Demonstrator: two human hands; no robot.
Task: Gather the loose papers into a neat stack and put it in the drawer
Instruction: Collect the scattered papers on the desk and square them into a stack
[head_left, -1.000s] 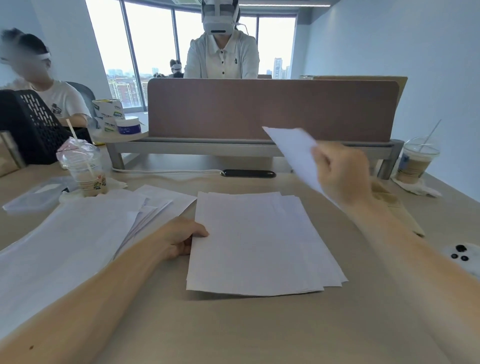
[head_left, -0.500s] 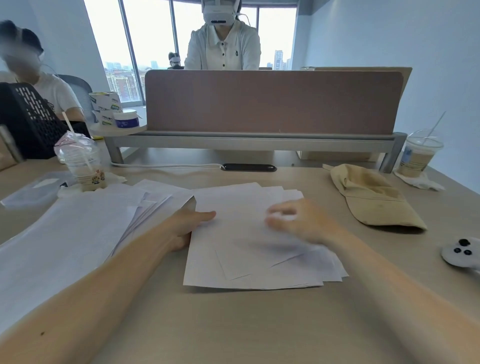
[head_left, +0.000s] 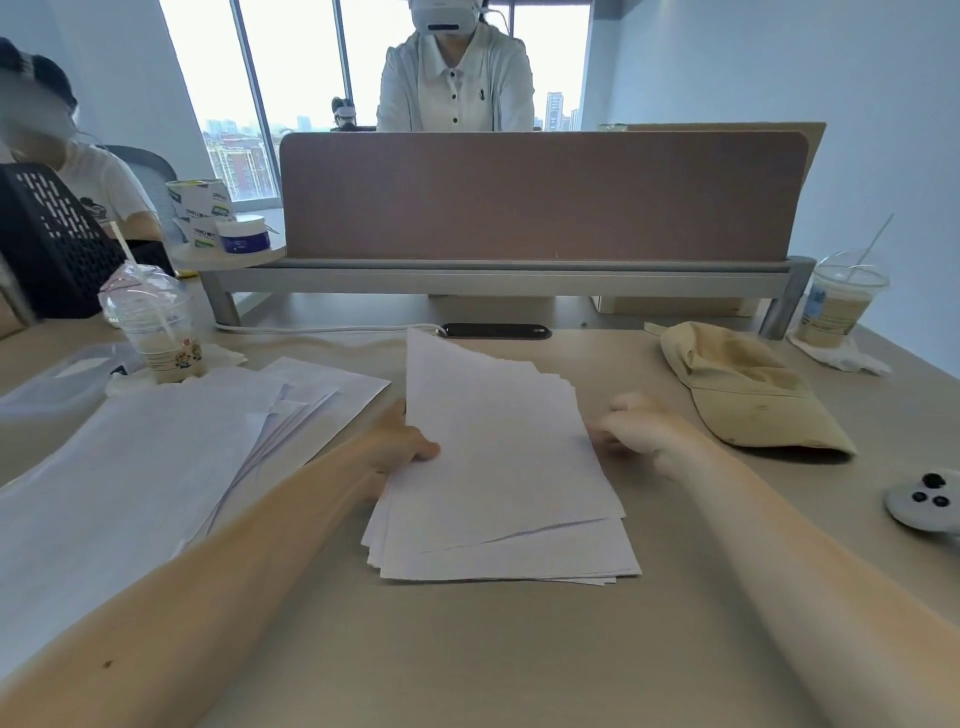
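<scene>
At the middle of the worktop (head_left: 467, 649), the paper stack (head_left: 498, 467) is sitting with open surface stretching toward the person. Spread papers (head_left: 156, 457) are crowding its left, and a cap (head_left: 743, 395) is lying near its right. The left hand (head_left: 400, 447) is gripping the stack's left edge, thumb on top, fingers hiding behind the sheets. The right hand (head_left: 639, 426) is sitting at the right edge, too blurred to tell whether it is gripping. A controller (head_left: 924, 501) is getting cut off at the frame's right. The stack's long axis is running toward the divider (head_left: 535, 197), far end tipping up, edges fanning unevenly.
</scene>
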